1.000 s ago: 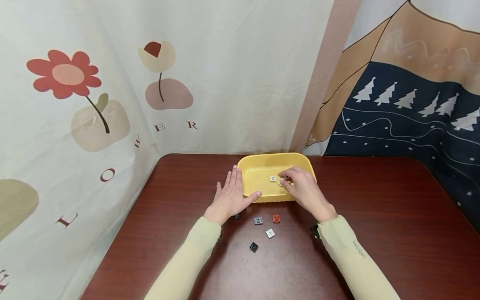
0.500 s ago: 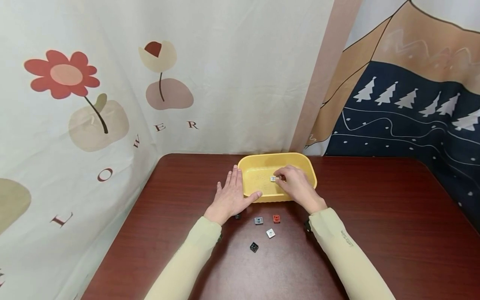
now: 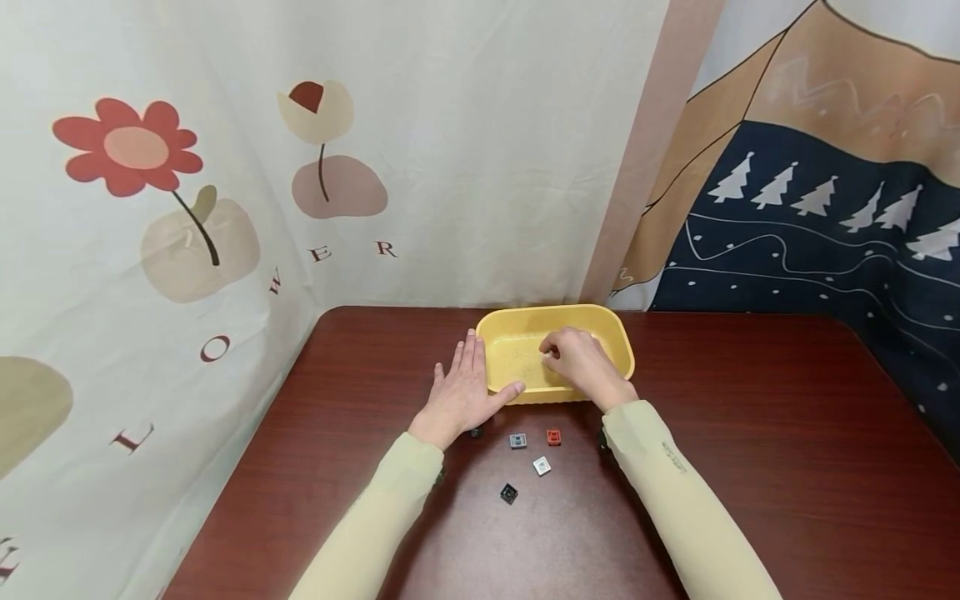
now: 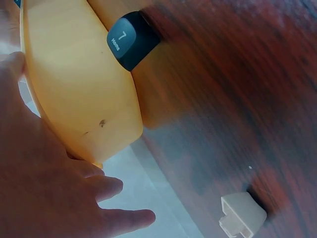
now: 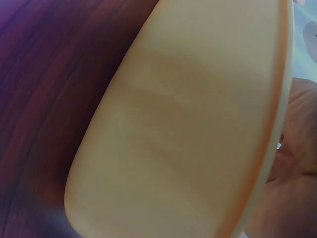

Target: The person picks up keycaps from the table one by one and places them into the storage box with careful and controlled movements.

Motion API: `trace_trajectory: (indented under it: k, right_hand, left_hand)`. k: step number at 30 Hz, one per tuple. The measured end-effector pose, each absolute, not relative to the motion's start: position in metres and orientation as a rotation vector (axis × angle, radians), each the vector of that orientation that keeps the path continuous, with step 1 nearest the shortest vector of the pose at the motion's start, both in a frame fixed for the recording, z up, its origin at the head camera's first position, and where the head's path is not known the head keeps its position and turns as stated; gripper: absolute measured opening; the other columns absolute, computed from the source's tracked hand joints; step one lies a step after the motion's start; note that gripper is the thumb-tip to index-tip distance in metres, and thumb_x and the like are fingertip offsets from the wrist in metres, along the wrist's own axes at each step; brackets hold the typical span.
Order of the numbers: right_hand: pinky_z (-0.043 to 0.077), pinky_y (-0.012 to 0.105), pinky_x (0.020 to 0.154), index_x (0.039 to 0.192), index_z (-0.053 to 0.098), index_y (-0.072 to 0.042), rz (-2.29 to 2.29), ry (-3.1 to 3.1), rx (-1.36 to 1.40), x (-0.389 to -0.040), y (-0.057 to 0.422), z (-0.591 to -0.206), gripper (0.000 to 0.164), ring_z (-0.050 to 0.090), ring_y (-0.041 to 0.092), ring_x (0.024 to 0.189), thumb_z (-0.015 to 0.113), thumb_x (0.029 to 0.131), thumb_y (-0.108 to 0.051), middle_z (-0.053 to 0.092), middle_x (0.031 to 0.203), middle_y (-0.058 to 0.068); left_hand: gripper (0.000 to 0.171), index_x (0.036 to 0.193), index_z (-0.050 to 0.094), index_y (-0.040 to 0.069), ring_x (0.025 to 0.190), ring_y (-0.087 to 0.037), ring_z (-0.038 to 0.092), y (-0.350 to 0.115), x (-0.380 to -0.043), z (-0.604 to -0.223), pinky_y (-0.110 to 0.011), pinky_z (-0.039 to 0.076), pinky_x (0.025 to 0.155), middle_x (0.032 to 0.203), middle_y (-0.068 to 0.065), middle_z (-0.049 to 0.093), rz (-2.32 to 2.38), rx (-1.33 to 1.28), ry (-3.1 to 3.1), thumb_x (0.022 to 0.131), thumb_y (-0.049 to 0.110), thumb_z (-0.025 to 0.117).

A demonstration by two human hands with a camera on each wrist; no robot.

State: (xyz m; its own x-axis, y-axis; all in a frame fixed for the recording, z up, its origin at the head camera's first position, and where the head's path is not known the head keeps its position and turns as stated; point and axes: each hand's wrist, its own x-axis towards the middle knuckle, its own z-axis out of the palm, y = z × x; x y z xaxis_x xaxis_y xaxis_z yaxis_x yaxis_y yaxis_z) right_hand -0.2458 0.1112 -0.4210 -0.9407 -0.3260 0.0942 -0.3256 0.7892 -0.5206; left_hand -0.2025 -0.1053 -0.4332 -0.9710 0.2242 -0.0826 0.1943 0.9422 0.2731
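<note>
Fingers [image 3: 468,354] of left hand [image 3: 459,396]: straight, against left rim of yellow bin [image 3: 555,397]
Right hand [image 3: 581,362]: curled inside, pinching white piece [image 5: 279,146]
Black keycap [image 4: 131,42]: "7 Home"
Curtain [image 3: 487,167]: "LOWER"

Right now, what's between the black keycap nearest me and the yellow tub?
A gray keycap, seen in the head view; a white keycap and a red keycap lie right of that line.

1. Your left hand [image 4: 44,173] lies along the rim of the yellow tub [image 4: 79,74], fingertips showing past its end.
2. Black key [image 4: 130,40], marked "7" and "Home": just beside the tub wall, contact unclear.
3. Pale key [image 4: 242,215]: well apart from your hand, hollow underside showing.
4. Both keys on reddish-brown table [image 4: 213,109].
</note>
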Motion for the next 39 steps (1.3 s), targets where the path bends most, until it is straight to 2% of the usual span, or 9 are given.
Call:
trace_trajectory:
  k: [5, 17, 21, 27, 34, 39]
  right_hand:
    - [0.054, 0.042, 0.085, 0.102, 0.08, -0.004, -0.829, 2.967, -0.517, -0.249, 0.108, -0.424, 0.014, 0.064, 0.024, 0.089, 0.07, 0.092, -0.003, 0.074, 0.099, 0.007]
    - [0.05, 0.038, 0.076, 0.091, 0.077, -0.006, -0.786, 2.96, -0.461, -0.253, 0.107, -0.431, 0.008, 0.06, 0.024, 0.081, 0.07, 0.087, -0.003, 0.069, 0.091, 0.005]
    - [0.051, 0.041, 0.08, 0.095, 0.078, -0.004, -0.806, 2.953, -0.438, -0.255, 0.107, -0.432, 0.008, 0.061, 0.025, 0.085, 0.073, 0.089, -0.006, 0.071, 0.093, 0.006]
    - [0.052, 0.045, 0.087, 0.104, 0.079, -0.003, -0.834, 2.957, -0.407, -0.252, 0.109, -0.432, 0.018, 0.064, 0.028, 0.094, 0.077, 0.093, -0.017, 0.074, 0.102, 0.009]
    - [0.051, 0.046, 0.082, 0.101, 0.079, -0.004, -0.885, 3.05, -0.434, -0.244, 0.115, -0.427, 0.013, 0.064, 0.027, 0.088, 0.074, 0.095, -0.015, 0.074, 0.095, 0.007]
    - [0.051, 0.048, 0.088, 0.105, 0.079, -0.003, -0.945, 3.137, -0.468, -0.235, 0.12, -0.425, 0.016, 0.066, 0.03, 0.095, 0.071, 0.097, -0.014, 0.074, 0.103, 0.013]
  left_hand:
    - [0.114, 0.165, 0.008, -0.001, 0.159, -0.034, 0.011, -0.104, -0.203, -0.432, -0.065, 0.02, 0.12, 0.173, -0.015, 0.001, 0.403, 0.323, 2.979, 0.093, 0.082, 0.042]
    - [0.114, 0.165, 0.009, -0.001, 0.158, -0.034, 0.012, -0.102, -0.204, -0.433, -0.066, 0.021, 0.119, 0.173, -0.016, 0.001, 0.392, 0.34, 2.988, 0.093, 0.082, 0.042]
    - [0.114, 0.165, 0.01, -0.001, 0.158, -0.034, 0.012, -0.101, -0.205, -0.434, -0.066, 0.021, 0.119, 0.173, -0.015, 0.001, 0.397, 0.342, 2.989, 0.093, 0.082, 0.042]
    - [0.114, 0.165, 0.01, -0.001, 0.158, -0.035, 0.014, -0.101, -0.205, -0.434, -0.066, 0.022, 0.118, 0.173, -0.016, 0.002, 0.384, 0.346, 2.996, 0.093, 0.082, 0.041]
    - [0.115, 0.165, 0.01, -0.002, 0.158, -0.035, 0.014, -0.103, -0.204, -0.433, -0.067, 0.022, 0.118, 0.173, -0.016, 0.002, 0.398, 0.343, 2.994, 0.093, 0.082, 0.042]
    - [0.115, 0.165, 0.01, -0.002, 0.158, -0.035, 0.014, -0.105, -0.205, -0.434, -0.066, 0.022, 0.118, 0.173, -0.016, 0.002, 0.409, 0.336, 2.989, 0.093, 0.083, 0.041]
